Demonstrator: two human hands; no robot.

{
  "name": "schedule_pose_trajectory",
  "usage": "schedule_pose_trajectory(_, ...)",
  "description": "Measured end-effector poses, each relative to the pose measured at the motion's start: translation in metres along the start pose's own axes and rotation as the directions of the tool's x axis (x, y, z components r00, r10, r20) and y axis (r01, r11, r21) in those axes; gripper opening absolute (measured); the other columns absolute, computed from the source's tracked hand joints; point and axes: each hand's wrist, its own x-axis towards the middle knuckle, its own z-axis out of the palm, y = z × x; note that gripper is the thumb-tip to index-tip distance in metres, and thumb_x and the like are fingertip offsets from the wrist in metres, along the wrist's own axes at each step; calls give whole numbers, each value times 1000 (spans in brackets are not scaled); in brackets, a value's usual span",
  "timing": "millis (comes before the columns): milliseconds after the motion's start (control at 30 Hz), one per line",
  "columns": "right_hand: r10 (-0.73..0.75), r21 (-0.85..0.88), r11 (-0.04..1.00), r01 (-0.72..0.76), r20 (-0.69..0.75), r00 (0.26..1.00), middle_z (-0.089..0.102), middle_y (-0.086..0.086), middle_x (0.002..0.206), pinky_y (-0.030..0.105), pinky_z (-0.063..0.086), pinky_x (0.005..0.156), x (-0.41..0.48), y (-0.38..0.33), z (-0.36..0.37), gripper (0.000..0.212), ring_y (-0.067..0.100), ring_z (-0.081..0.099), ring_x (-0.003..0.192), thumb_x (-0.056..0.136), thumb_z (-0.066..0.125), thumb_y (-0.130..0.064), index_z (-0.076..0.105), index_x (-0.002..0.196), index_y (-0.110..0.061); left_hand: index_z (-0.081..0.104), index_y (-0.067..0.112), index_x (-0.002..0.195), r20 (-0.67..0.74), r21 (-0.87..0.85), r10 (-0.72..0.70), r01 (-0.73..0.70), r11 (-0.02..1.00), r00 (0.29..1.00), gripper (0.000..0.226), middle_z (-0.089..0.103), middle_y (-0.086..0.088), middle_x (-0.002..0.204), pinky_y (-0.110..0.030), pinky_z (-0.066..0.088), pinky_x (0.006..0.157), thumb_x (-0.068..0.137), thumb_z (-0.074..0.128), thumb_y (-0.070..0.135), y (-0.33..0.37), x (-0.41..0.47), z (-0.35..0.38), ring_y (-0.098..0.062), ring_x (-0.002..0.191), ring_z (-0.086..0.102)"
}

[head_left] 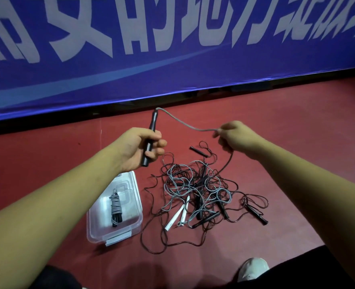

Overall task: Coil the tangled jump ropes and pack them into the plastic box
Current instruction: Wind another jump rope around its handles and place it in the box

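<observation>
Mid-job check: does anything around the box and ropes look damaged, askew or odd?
Nothing damaged. Only the expected mess: the tangled jump ropes lie heaped right of the plastic box, one dark cord trailing loose in front. The coiled rope sits neatly inside.

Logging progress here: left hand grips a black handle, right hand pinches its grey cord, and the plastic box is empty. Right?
Not quite. The head view shows one coiled grey rope lying in the plastic box, so it is not empty. The rest holds: left hand grips the black handle, right hand pinches its grey cord.
</observation>
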Motion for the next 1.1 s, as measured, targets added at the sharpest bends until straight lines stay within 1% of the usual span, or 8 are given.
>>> schedule_pose_trajectory(67,-56,-69,995,67,160,986,52,7,63,29,37,51,-8,-8,16,26,18,46,52,104,46,-11,68,95,-2,43,16,85,-37,44,47,-45,998,998,17,71,-14,94,-14,31,34,85,52,2,-5,-1,10,-18,52,57)
schedule_pose_trajectory(167,-155,-100,975,200,344,926,56,2,61,22,40,48,-21,-27,34,23,10,48,47,103,50,-14,69,103,-1,45,15,86,-48,238,199,-182,954,979,21,65,-3,129,-16,25,34,94,49,-4,-10,4,20,-21,60,67)
schedule_pose_trajectory(333,-283,4,956,295,293,913,62,-1,59,25,46,51,-28,-46,33,24,13,55,49,103,53,-15,69,92,-2,61,11,101,-9,592,121,-92,801,993,7,66,0,82,-16,27,33,99,55,15,-15,7,9,-13,52,48)
schedule_pose_trajectory(533,-260,-205,921,331,309,915,71,-1,74,23,51,70,-19,-22,15,19,6,64,65,99,59,-22,67,86,-11,46,16,81,-117,297,216,-173,939,969,18,39,3,64,-13,18,31,97,55,15,1,11,5,-7,47,33)
schedule_pose_trajectory(733,86,-434,899,64,316,945,75,9,87,48,49,100,-7,50,-13,20,26,71,91,100,57,-21,67,85,-12,43,18,70,-383,119,192,-158,980,904,28,35,4,62,-14,15,29,97,49,19,25,10,-37,-5,41,30)
schedule_pose_trajectory(833,79,-210,977,-20,277,958,72,22,86,41,57,89,-11,51,-16,20,37,72,90,98,60,-16,67,86,-1,51,15,73,-473,223,153,-51,974,868,23,43,2,66,-13,18,30,96,50,18,28,9,-56,-7,42,36)
schedule_pose_trajectory(967,-20,-124,990,66,335,942,56,6,57,26,52,56,-18,15,-2,21,24,61,58,97,62,-15,70,82,-2,55,7,104,-553,649,246,227,726,796,9,52,-12,79,-12,24,30,96,50,8,12,13,-64,-12,35,60)
schedule_pose_trajectory(1100,-134,-206,951,232,402,906,49,-6,47,22,38,47,-29,-20,22,20,12,45,44,96,64,-19,72,80,-11,62,9,121,-289,615,243,-14,788,926,25,68,-13,107,-14,23,32,98,54,9,5,14,-27,-14,46,65)
